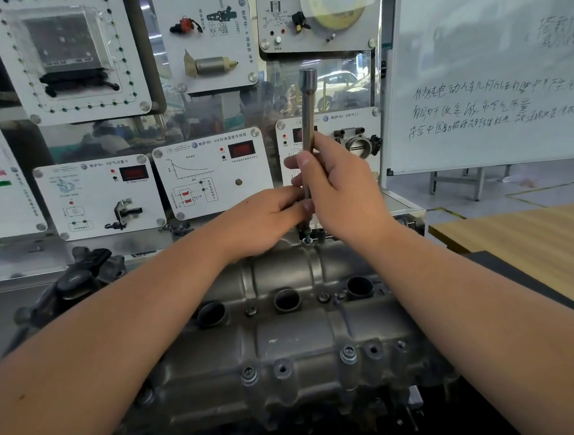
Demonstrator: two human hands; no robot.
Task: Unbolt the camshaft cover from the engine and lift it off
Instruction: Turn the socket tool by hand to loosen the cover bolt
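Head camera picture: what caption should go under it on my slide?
Both hands, left hand and right hand, hold a long upright metal socket driver on a bolt at the grey cast-metal camshaft cover far edge.

My two bare forearms, no sleeves in sight, no gloves, my left hand (pixel 265 215) and my right hand (pixel 342 192) ringless as far as I can tell, short plain nails, no watch or wristband

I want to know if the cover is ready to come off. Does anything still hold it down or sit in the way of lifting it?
Yes. The right hand holds the extension bar upright on a far-edge bolt, and the left hand rests there. A bolt still sits in the camshaft cover at its near edge.
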